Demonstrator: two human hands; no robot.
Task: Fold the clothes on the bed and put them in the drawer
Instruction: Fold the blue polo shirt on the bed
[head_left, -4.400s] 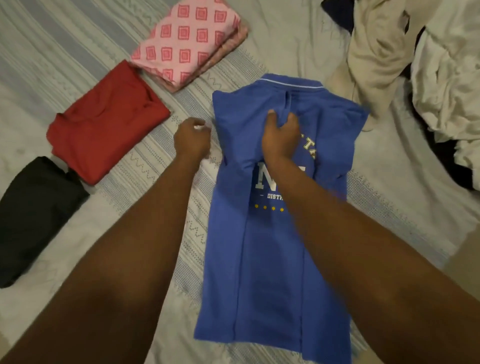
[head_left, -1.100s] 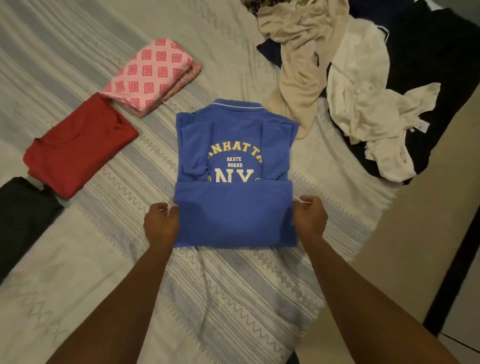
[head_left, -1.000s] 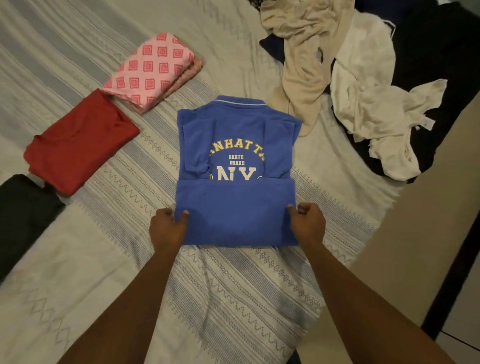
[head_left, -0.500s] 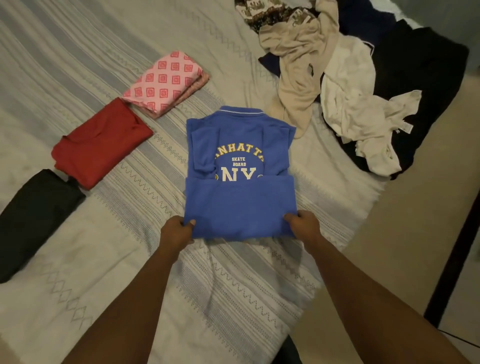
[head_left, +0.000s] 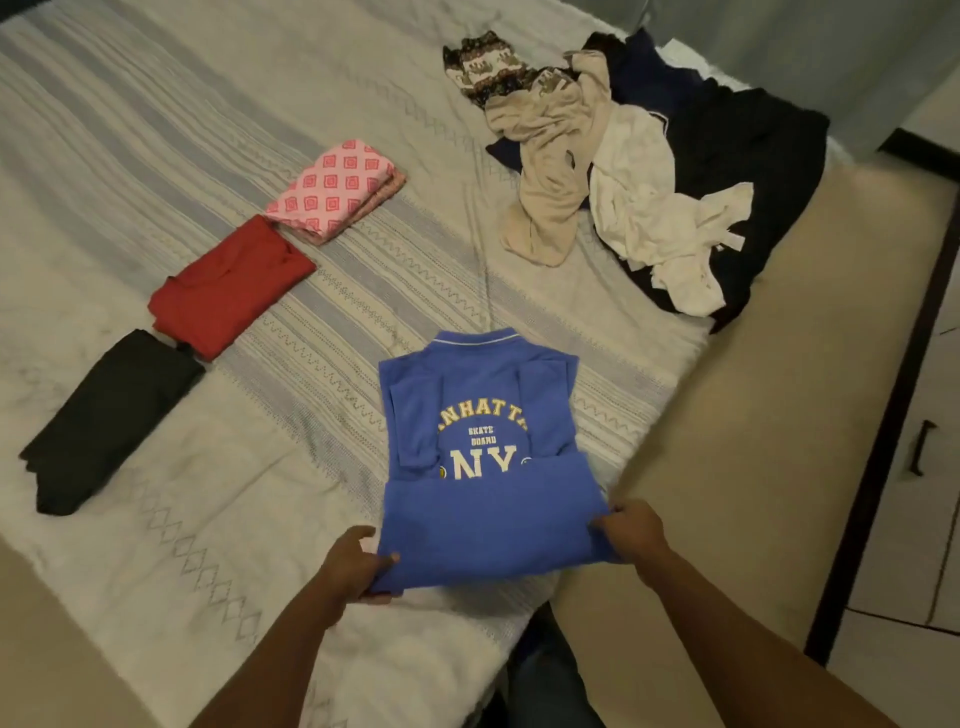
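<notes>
Shirt (head_left: 493, 509) half-folded at near edge of bed (head_left: 249, 519). Left hand (head_left: 353, 564) and right hand (head_left: 631, 530): fingers pinch its near corners. Lift both evenly, fold over to far end, keep side edges aligned, else flap skews

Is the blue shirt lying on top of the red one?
No, the blue shirt is apart from the red one, with bare bedspread between them.

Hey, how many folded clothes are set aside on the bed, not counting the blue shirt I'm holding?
3, in a row on the left: pink patterned cloth farthest, red shirt in the middle, black garment nearest. The loose pile could hide more.
</notes>
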